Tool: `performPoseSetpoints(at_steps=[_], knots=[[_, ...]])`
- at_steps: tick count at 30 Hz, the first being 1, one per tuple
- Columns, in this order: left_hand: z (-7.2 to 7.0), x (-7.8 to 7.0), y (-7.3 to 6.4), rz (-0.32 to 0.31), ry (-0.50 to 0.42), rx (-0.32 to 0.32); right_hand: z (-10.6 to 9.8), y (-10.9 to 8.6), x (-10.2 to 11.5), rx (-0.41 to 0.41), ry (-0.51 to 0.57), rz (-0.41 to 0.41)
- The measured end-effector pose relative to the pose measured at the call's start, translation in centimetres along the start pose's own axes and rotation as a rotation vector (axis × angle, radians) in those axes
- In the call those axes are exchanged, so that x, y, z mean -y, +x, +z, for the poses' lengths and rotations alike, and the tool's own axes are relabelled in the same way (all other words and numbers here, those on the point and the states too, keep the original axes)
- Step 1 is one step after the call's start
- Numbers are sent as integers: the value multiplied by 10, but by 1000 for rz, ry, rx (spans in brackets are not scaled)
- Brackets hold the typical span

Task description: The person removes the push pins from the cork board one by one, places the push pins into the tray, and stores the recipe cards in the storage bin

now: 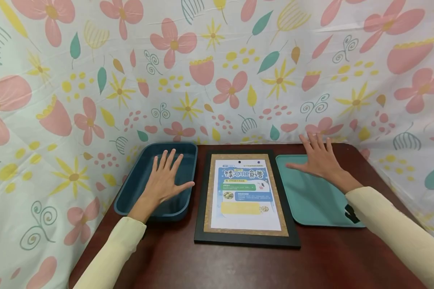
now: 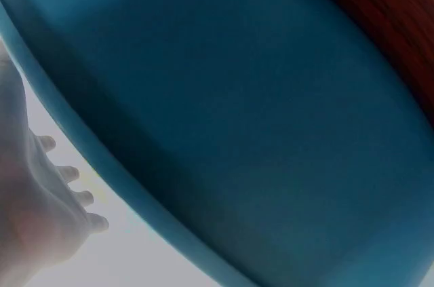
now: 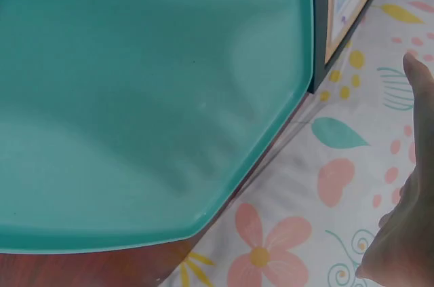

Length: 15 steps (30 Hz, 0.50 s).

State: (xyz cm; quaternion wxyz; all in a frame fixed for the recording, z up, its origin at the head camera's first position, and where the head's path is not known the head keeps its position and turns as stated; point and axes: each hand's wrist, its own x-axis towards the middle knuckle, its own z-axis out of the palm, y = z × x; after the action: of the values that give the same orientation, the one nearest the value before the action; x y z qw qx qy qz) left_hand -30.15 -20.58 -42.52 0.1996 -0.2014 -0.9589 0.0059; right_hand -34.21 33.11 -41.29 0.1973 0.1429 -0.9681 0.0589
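My left hand (image 1: 166,180) hovers over a deep dark blue basin (image 1: 134,188), its fingers spread wide and nothing in its grasp. In the left wrist view the basin's bare inside (image 2: 230,110) fills most of the picture, with the hand at the left edge. Over the back of a flat teal tray (image 1: 311,200) my right hand (image 1: 320,158) is raised, fingers spread too and holding nothing. The right wrist view has the tray (image 3: 135,97) with a soft hand shadow on it, and part of the right hand (image 3: 407,219) at the right edge.
Between basin and tray lies a black-framed cork board (image 1: 247,239) with a printed sheet (image 1: 246,196) in Chinese pinned on it. A small black object (image 1: 351,214) is at the tray's right edge. Behind the dark red table (image 1: 217,265) hangs a floral cloth (image 1: 209,100).
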Motion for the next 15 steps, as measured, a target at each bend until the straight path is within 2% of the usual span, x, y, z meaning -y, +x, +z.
performPoseSetpoints(at_steps=[15], knots=[[1, -13, 5, -6, -44, 30, 8, 3, 8, 36, 44, 0]])
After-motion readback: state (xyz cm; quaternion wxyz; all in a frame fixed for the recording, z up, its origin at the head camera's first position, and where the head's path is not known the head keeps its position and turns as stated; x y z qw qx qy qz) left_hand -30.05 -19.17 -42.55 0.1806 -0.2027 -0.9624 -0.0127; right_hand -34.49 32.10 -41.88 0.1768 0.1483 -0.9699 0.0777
